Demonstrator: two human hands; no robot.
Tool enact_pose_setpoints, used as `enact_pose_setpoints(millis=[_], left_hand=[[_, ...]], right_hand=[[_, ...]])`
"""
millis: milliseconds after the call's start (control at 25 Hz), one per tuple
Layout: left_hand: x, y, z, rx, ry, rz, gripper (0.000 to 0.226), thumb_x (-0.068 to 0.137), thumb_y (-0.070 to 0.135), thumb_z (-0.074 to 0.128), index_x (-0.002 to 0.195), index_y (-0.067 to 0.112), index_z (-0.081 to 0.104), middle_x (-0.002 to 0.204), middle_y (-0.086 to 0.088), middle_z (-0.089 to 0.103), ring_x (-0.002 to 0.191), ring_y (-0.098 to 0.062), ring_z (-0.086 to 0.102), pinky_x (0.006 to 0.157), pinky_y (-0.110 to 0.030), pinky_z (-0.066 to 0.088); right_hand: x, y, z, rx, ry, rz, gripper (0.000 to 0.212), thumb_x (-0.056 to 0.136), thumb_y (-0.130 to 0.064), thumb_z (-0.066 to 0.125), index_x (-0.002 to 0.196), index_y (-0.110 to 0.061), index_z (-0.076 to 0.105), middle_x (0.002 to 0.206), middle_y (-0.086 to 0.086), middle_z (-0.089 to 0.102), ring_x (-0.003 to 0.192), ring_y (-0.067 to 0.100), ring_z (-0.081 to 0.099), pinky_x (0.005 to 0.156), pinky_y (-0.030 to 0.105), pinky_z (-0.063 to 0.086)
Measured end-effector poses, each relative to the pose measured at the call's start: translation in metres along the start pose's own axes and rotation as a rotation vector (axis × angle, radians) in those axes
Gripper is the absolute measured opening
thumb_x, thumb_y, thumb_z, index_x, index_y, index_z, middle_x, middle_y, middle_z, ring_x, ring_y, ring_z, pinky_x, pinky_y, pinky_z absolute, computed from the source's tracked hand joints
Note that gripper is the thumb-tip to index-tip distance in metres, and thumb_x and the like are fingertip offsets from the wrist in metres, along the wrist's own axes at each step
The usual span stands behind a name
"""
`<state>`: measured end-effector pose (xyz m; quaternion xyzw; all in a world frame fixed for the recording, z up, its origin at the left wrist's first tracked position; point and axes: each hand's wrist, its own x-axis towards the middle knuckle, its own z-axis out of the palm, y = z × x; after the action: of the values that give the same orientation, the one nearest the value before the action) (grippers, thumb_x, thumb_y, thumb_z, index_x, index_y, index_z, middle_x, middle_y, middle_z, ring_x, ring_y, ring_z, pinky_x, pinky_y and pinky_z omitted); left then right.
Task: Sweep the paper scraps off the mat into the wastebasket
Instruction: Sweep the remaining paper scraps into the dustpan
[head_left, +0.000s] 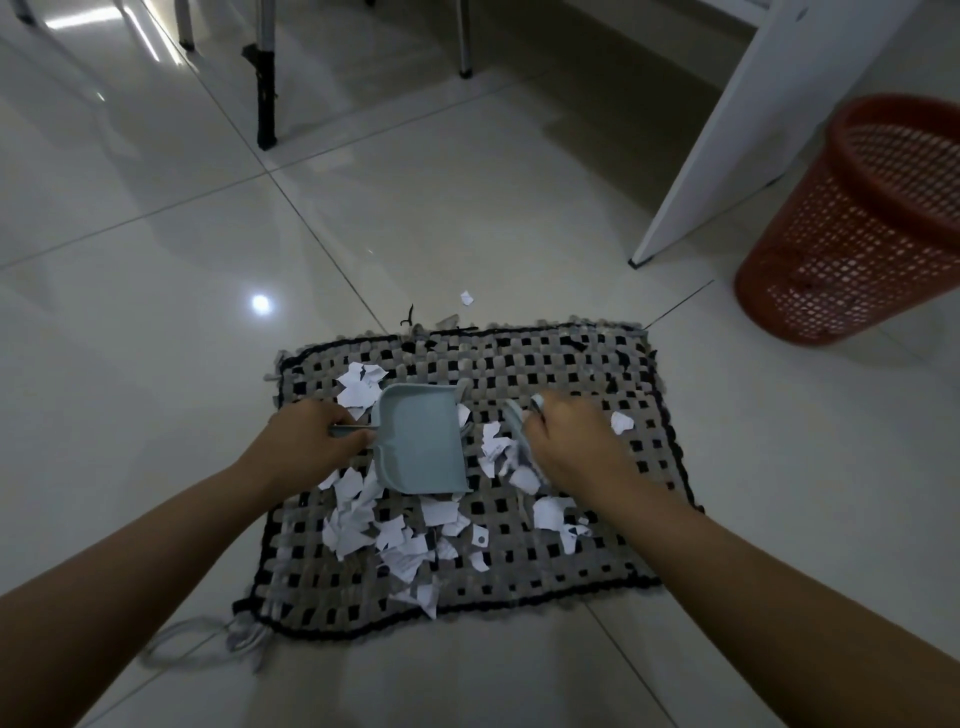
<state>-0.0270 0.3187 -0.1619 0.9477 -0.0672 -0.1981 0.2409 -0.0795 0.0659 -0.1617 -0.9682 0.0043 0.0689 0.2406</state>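
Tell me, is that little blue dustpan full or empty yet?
Empty. The dustpan shows bare blue inside, while the paper scraps lie around it on the mat.

floor (156, 234): glossy tile | mat (597, 374): rough woven cloth | scraps (358, 519): matt paper | dustpan (421, 447): smooth plastic | wastebasket (857, 249): plastic mesh

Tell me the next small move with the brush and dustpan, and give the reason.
Probably draw the brush in the right hand leftward, pushing the scraps beside it toward the dustpan, which the left hand holds by its handle on the mat. The pan looks empty, and those scraps lie between brush and pan.
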Motion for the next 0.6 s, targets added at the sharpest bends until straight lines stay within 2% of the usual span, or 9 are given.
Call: enact_pose_setpoints(millis=[40, 80, 160, 240, 360, 480, 520, 600], left_hand=[[-0.002, -0.002, -0.002, -0.006, 0.009, 0.001, 0.031, 0.087, 0.031, 0.059, 0.078, 0.004, 0.072, 0.072, -0.016, 0.071, 0.057, -0.027, 0.062, 0.051, -0.025, 0.044], [-0.003, -0.004, -0.004, -0.015, 0.021, 0.005, 0.032, 0.087, 0.032, 0.059, 0.08, 0.004, 0.072, 0.075, -0.017, 0.072, 0.065, -0.03, 0.066, 0.056, -0.029, 0.049], [-0.006, -0.007, -0.005, -0.032, 0.034, 0.019, 0.031, 0.087, 0.032, 0.058, 0.084, 0.004, 0.073, 0.08, -0.017, 0.073, 0.073, -0.03, 0.068, 0.068, -0.037, 0.055], [-0.007, -0.008, -0.005, -0.041, 0.025, 0.029, 0.03, 0.087, 0.032, 0.058, 0.084, 0.006, 0.073, 0.08, -0.016, 0.073, 0.073, -0.028, 0.067, 0.071, -0.039, 0.055], [-0.004, -0.007, -0.001, -0.036, -0.011, 0.028, 0.033, 0.087, 0.033, 0.059, 0.081, 0.003, 0.071, 0.076, -0.018, 0.071, 0.067, -0.029, 0.065, 0.064, -0.037, 0.053], [-0.003, -0.001, -0.001, -0.035, -0.025, 0.011, 0.032, 0.088, 0.031, 0.059, 0.078, 0.003, 0.071, 0.071, -0.018, 0.07, 0.054, -0.022, 0.057, 0.053, -0.026, 0.044], [-0.003, 0.001, 0.0, -0.032, -0.028, 0.01, 0.032, 0.088, 0.031, 0.059, 0.075, 0.004, 0.07, 0.068, -0.016, 0.068, 0.051, -0.019, 0.054, 0.051, -0.024, 0.041], [-0.006, 0.005, 0.001, -0.028, -0.033, 0.013, 0.03, 0.088, 0.029, 0.059, 0.065, 0.011, 0.064, 0.058, -0.007, 0.061, 0.048, -0.015, 0.049, 0.048, -0.022, 0.036]], right_hand=[[0.001, -0.003, -0.002, 0.028, 0.018, -0.012, 0.034, 0.096, -0.015, 0.038, 0.062, -0.012, 0.039, 0.053, 0.002, 0.037, 0.045, 0.018, 0.031, 0.042, 0.028, 0.019], [0.004, -0.001, -0.005, 0.031, 0.058, -0.003, 0.031, 0.096, -0.016, 0.038, 0.066, -0.009, 0.042, 0.053, 0.003, 0.039, 0.045, 0.019, 0.033, 0.042, 0.026, 0.018], [0.01, 0.015, -0.018, -0.067, 0.152, 0.086, 0.026, 0.096, -0.016, 0.039, 0.082, -0.001, 0.054, 0.061, 0.013, 0.053, 0.05, 0.023, 0.042, 0.044, 0.025, 0.023], [0.009, 0.042, -0.035, -0.185, 0.196, 0.222, 0.021, 0.093, -0.009, 0.042, 0.086, 0.005, 0.056, 0.073, 0.024, 0.064, 0.056, 0.028, 0.049, 0.05, 0.028, 0.029], [0.001, 0.065, -0.044, -0.216, 0.123, 0.311, 0.018, 0.09, -0.007, 0.046, 0.081, 0.004, 0.056, 0.079, 0.026, 0.063, 0.065, 0.033, 0.054, 0.053, 0.029, 0.028], [-0.006, 0.052, -0.035, -0.044, 0.035, 0.182, 0.037, 0.091, -0.011, 0.046, 0.056, -0.017, 0.039, 0.057, 0.005, 0.046, 0.055, 0.024, 0.045, 0.045, 0.025, 0.023], [-0.008, 0.047, -0.035, 0.018, 0.053, 0.163, 0.042, 0.091, -0.01, 0.046, 0.053, -0.021, 0.032, 0.053, 0.002, 0.041, 0.053, 0.023, 0.042, 0.047, 0.025, 0.023], [-0.006, 0.051, -0.043, 0.072, 0.155, 0.206, 0.038, 0.091, -0.009, 0.047, 0.054, -0.013, 0.037, 0.053, 0.006, 0.042, 0.054, 0.023, 0.04, 0.047, 0.028, 0.025]])
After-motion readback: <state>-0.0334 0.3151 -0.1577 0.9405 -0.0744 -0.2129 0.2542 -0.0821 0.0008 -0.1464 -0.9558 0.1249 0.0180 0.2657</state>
